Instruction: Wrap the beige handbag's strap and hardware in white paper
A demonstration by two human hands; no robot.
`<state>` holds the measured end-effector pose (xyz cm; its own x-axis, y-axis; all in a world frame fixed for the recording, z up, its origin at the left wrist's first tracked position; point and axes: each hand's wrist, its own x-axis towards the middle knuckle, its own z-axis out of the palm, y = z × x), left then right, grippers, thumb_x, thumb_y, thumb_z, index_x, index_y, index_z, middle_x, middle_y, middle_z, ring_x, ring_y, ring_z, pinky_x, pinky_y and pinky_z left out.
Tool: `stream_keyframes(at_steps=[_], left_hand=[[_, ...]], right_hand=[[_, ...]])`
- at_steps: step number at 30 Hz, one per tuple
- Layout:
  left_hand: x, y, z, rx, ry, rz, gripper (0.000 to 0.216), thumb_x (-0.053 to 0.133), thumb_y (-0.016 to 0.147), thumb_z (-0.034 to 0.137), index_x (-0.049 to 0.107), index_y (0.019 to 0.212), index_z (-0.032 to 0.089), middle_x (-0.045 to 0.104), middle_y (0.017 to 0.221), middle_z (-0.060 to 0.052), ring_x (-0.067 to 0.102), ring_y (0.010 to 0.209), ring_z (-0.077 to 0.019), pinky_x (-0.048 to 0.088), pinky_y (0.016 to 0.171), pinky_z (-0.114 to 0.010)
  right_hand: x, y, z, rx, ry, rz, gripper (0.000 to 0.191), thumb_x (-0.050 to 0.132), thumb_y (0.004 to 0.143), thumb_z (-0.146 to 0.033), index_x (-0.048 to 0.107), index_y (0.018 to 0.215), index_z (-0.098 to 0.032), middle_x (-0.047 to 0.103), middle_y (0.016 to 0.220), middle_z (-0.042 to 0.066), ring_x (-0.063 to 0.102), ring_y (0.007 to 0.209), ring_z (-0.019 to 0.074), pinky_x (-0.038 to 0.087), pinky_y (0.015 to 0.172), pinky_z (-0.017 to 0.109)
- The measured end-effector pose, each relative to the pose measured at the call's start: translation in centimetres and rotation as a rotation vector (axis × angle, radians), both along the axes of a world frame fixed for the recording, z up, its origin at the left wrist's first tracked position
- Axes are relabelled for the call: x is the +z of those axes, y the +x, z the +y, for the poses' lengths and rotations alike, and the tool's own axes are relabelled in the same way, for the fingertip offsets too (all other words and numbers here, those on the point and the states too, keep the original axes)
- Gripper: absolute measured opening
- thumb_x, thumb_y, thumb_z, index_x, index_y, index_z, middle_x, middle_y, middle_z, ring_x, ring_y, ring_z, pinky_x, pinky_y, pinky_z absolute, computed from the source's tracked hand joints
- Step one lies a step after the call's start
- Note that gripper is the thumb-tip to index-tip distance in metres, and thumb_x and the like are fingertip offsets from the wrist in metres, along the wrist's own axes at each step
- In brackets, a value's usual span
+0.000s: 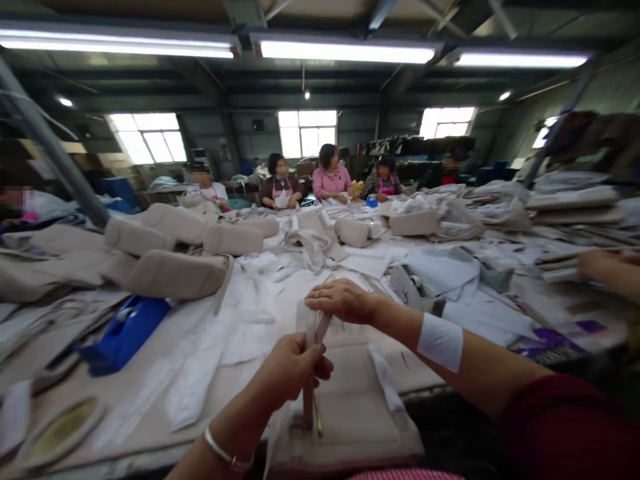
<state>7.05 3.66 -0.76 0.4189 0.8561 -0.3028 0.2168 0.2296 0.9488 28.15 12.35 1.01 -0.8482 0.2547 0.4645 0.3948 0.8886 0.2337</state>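
Note:
My left hand (300, 367) is closed in a pinch around a beige fabric strip (309, 327), which stands up from the work in front of me. Higher up, my right hand (343, 300) grips the folded top of the same strip, its fingers pressed together over it. Below both hands, a beige sewn fabric piece (355, 400) lies over the table's near edge. A white strip (386, 379) runs along its right side. Just under my left hand, a thin gold-coloured piece (318, 415) shows beside the strip; I cannot make out what it is.
A blue tape dispenser (125, 337) stands at the left, near a roll of tape (63, 430). Padded beige pieces (175, 273) and white scraps (245, 320) cover the table. Co-workers (331, 177) sit across it. Another person's arm (610, 273) reaches in from the right.

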Motion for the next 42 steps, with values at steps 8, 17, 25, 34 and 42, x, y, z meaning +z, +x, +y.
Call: stream_keyframes(at_steps=[8, 17, 25, 34, 42], left_hand=[[-0.1, -4.8, 0.3, 0.055, -0.245, -0.337, 0.026, 0.069, 0.084, 0.031, 0.063, 0.098, 0.010, 0.075, 0.094, -0.017, 0.073, 0.073, -0.0188, 0.057, 0.062, -0.026], [-0.8, -2.4, -0.3, -0.066, -0.216, -0.452, 0.036, 0.069, 0.085, 0.038, 0.066, 0.105, 0.009, 0.075, 0.096, -0.018, 0.073, 0.074, -0.0199, 0.056, 0.064, -0.027], [-0.9, -3.5, 0.7, -0.161, -0.193, -0.382, 0.044, 0.072, 0.082, 0.042, 0.069, 0.109, 0.007, 0.075, 0.091, -0.019, 0.073, 0.079, -0.0254, 0.056, 0.075, -0.036], [-2.0, -3.2, -2.1, -0.114, -0.268, -0.424, 0.048, 0.075, 0.076, 0.052, 0.065, 0.096, 0.010, 0.075, 0.090, -0.017, 0.072, 0.072, -0.0216, 0.054, 0.063, -0.029], [-2.7, -3.3, -3.8, -0.008, -0.163, -0.354, 0.052, 0.064, 0.079, 0.060, 0.065, 0.098, 0.011, 0.074, 0.094, -0.016, 0.072, 0.074, -0.0205, 0.053, 0.061, -0.027]], right_hand=[[-1.9, 0.0, -1.7, -0.287, -0.176, 0.291, 0.044, 0.057, 0.093, -0.017, 0.056, 0.137, -0.016, 0.052, 0.143, 0.018, 0.048, 0.131, 0.0338, 0.040, 0.107, 0.051], [-3.8, -5.3, -6.0, -0.160, -1.743, 0.968, 0.063, 0.061, 0.080, -0.074, 0.069, 0.089, -0.012, 0.064, 0.071, 0.006, 0.056, 0.060, 0.0167, 0.045, 0.057, 0.029], [-2.6, -5.4, -6.7, 0.038, -1.706, 0.722, 0.053, 0.062, 0.091, -0.059, 0.066, 0.070, -0.010, 0.062, 0.057, 0.005, 0.055, 0.051, 0.0151, 0.044, 0.055, 0.028], [-2.7, -6.1, -6.5, -0.153, -1.619, 1.185, 0.037, 0.077, 0.079, -0.048, 0.077, 0.091, -0.013, 0.073, 0.106, 0.013, 0.068, 0.088, 0.0222, 0.054, 0.068, 0.027], [-2.7, -6.5, -8.1, -0.192, -1.674, 1.106, 0.054, 0.077, 0.075, -0.061, 0.078, 0.101, -0.014, 0.071, 0.113, 0.015, 0.066, 0.089, 0.0270, 0.054, 0.074, 0.036]])
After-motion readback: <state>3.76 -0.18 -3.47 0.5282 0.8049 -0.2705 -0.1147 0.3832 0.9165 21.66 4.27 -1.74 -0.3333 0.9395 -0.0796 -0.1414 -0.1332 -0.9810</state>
